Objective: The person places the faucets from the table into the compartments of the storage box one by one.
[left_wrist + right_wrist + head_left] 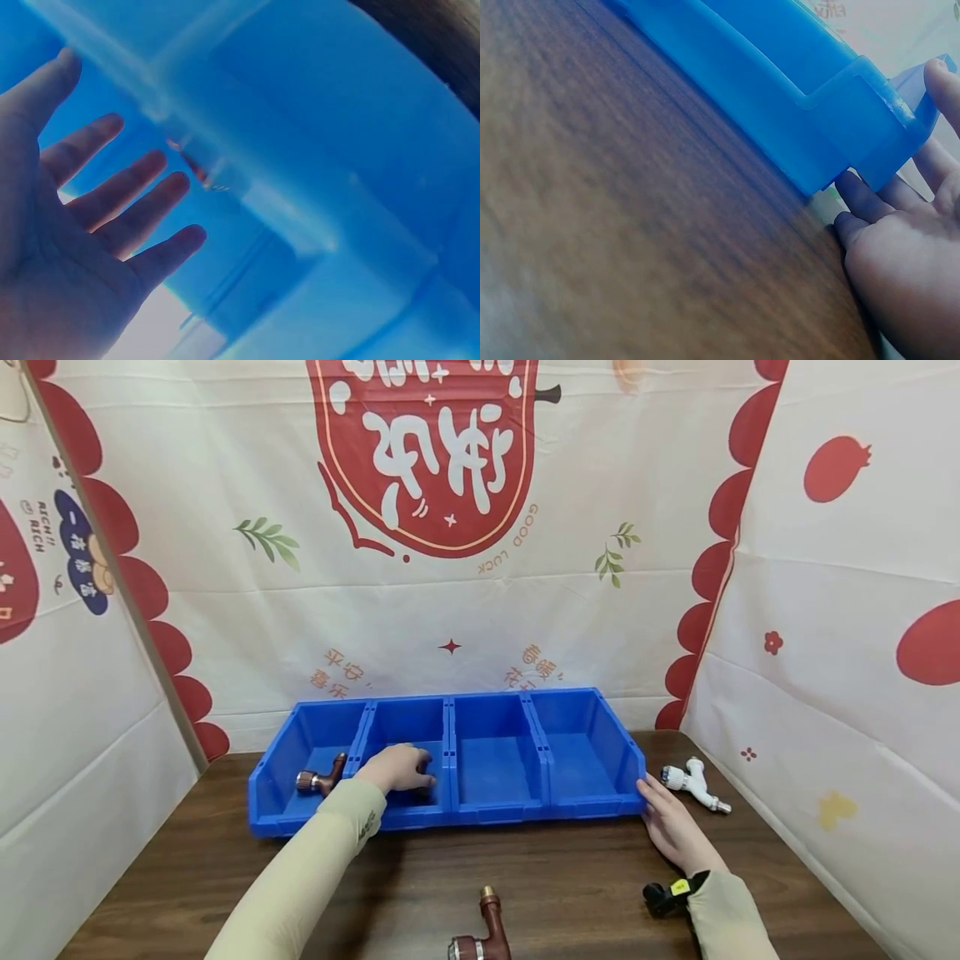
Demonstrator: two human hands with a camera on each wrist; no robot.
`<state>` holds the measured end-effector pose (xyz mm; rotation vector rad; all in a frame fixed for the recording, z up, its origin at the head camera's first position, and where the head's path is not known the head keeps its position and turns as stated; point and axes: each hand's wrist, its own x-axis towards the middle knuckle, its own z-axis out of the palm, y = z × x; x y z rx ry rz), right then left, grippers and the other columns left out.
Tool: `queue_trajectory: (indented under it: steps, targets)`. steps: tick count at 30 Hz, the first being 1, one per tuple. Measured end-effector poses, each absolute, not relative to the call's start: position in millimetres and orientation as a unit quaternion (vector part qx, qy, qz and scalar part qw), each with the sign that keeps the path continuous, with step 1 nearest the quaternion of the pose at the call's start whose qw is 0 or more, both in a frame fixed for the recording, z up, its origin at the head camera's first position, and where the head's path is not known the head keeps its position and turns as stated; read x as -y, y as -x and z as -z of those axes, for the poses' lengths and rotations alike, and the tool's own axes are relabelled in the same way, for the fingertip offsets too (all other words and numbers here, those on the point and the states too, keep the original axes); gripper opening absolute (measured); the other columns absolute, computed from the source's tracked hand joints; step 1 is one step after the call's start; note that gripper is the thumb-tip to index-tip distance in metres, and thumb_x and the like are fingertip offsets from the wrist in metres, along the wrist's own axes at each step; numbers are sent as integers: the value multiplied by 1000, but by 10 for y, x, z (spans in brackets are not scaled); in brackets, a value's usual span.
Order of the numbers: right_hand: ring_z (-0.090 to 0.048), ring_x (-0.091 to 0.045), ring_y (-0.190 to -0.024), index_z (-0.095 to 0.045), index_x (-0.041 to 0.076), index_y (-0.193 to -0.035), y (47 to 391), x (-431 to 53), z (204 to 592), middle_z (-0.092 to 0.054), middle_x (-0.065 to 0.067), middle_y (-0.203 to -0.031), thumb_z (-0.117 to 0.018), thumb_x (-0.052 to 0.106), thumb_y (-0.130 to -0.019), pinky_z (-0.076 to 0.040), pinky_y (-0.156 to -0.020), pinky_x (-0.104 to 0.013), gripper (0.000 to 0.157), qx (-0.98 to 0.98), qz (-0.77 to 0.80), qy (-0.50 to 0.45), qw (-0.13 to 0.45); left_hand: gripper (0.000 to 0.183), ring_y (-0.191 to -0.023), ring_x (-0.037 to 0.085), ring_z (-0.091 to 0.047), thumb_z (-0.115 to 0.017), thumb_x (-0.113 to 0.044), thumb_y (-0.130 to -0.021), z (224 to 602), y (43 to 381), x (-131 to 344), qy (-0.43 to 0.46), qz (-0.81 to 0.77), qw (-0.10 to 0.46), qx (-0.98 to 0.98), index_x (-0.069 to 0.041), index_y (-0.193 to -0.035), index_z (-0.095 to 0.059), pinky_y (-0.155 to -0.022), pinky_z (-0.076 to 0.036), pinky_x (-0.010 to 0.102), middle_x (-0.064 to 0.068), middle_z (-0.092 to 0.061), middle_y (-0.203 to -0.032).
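Observation:
My left hand (pixel 396 768) reaches into the second compartment from the left of a blue four-section bin (pixel 495 814). Dark bits show by its fingers in the head view; what they belong to is hidden. In the left wrist view its fingers (pixel 139 214) are spread, with nothing held. My right hand (pixel 671 831) rests against the bin's right end, its fingers extending behind the corner in the right wrist view and the thumb apart from them. A brown-red faucet (pixel 322 779) lies in the leftmost compartment. Right of the bin, near the right hand, lies a white faucet (pixel 693 783).
Another brown-red faucet (pixel 491 927) lies on the brown wooden table (pixel 570 877) at its front, cut off by the frame's lower edge. Printed white cloth (pixel 450 618) hangs behind the bin and along both sides. A black device (pixel 663 897) sits at the right wrist.

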<state>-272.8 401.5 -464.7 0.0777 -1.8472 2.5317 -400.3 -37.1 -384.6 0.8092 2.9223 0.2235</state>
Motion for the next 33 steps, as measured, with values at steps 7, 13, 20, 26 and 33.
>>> queue_trajectory:
  steps: [7, 13, 20, 26, 33]
  targets:
    - [14, -27, -144, 15, 5, -151, 2701, -4038, 4637, 18, -13, -158, -40, 26, -106, 7, -114, -42, 74, 585, -811, -4, 5, 43, -115, 29, -56, -64, -32, -94, 3758, 3905, 340, -317, -57, -19, -947, -10, -130, -61, -97, -45, 46, 12, -61, -125]
    - [15, -28, -144, 16, 5, -151, 2706, -4054, 4660, 19, -13, -158, -40, 28, -106, 8, -114, -43, 76, 594, -804, 1, 3, 45, -116, 27, -56, -63, -38, -94, 3877, 3778, 412, -323, -78, -73, -940, -14, -131, -61, -96, -45, 46, 9, -60, -127]
    - [18, -28, -143, 18, 5, -150, 2698, -4058, 4666, 22, -13, -157, -40, 28, -106, 9, -113, -43, 77, 599, -801, 0, 3, 47, -121, 28, -54, -63, -40, -93, 3977, 3661, 501, -331, -96, -105, -933, -13, -132, -60, -98, -44, 48, 9, -59, -130]
    - [17, -31, -143, 18, 4, -150, 2678, -4017, 4704, 20, -16, -157, -40, 27, -106, 9, -113, -44, 76, 598, -801, -2, -5, 47, -123, 29, -53, -61, -41, -94, 4076, 3545, 605, -322, -114, -116, -933, -15, -134, -59, -100, -42, 50, 9, -57, -133]
    - [19, -30, -142, 21, 3, -148, 2679, -4004, 4648, 22, -17, -156, -39, 28, -106, 11, -113, -44, 77, 596, -803, -12, -10, 52, -133, 31, -42, -59, -45, -94, 4060, 3413, 653, -318, -113, -132, -932, -18, -139, -55, -106, -33, 54, 10, -50, -143]
